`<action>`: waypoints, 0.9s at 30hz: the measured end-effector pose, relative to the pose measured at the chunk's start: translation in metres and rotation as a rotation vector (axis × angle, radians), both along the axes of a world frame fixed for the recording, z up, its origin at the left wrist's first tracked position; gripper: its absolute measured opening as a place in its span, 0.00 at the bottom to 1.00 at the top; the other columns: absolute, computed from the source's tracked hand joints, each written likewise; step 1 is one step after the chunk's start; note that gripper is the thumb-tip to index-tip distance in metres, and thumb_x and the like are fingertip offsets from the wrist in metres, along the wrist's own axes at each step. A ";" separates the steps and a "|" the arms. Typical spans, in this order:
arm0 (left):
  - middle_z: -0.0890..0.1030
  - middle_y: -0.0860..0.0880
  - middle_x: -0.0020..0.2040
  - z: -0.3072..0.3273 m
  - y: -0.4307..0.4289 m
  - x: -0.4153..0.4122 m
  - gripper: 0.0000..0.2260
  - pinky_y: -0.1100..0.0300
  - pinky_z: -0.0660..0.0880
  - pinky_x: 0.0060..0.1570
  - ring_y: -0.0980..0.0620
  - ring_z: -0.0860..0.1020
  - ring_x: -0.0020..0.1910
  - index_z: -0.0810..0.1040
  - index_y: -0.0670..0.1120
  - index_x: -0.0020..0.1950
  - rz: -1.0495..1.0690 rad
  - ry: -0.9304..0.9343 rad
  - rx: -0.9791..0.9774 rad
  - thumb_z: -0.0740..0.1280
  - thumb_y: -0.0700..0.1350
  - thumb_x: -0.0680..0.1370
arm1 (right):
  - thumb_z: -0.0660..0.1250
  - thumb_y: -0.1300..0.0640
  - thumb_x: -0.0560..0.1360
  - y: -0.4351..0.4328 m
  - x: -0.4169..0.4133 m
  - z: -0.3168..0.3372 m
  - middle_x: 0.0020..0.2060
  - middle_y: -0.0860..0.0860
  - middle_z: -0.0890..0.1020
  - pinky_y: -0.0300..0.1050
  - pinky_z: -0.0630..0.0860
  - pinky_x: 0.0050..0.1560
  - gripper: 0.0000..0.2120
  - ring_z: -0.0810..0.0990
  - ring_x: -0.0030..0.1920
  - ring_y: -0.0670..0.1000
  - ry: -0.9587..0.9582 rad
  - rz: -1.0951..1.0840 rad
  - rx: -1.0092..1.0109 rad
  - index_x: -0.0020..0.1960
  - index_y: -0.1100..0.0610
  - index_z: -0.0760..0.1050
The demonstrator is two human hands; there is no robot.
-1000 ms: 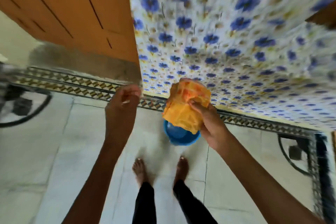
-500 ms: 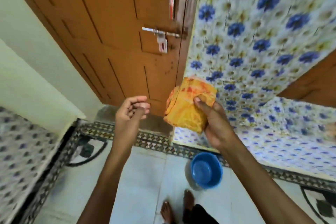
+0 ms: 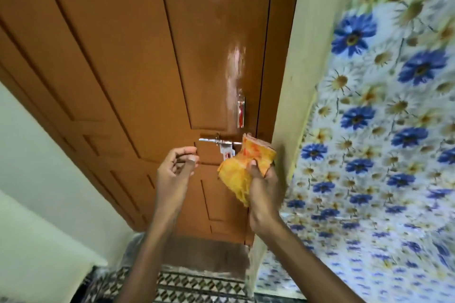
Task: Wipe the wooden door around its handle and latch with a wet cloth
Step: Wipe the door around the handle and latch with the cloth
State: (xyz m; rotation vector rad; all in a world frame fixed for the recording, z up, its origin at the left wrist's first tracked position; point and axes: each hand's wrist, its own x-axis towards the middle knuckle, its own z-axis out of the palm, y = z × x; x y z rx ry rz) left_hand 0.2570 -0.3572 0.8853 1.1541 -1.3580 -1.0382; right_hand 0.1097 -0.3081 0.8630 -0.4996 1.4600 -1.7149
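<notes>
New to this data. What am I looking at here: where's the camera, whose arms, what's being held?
There is no robot. One wide-angle camera sits on a person's head and looks forward and down, so the two bare arms are the wearer's own. The right hand has a grip on a bunched orange-yellow cloth, raised next to the latch of a brown wooden door. A metal handle sits just above the latch. The left hand is loosely curled and holds nothing. Floral sheeting covers the right side; patterned floor tile shows below.
</notes>
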 end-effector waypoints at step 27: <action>0.40 0.50 0.82 -0.024 -0.323 -0.089 0.33 0.45 0.40 0.78 0.48 0.40 0.81 0.51 0.53 0.82 0.305 -0.852 -1.350 0.62 0.60 0.82 | 0.65 0.52 0.73 -0.215 -0.036 -0.017 0.60 0.60 0.76 0.43 0.77 0.54 0.21 0.76 0.58 0.55 1.138 -0.486 -0.009 0.65 0.56 0.77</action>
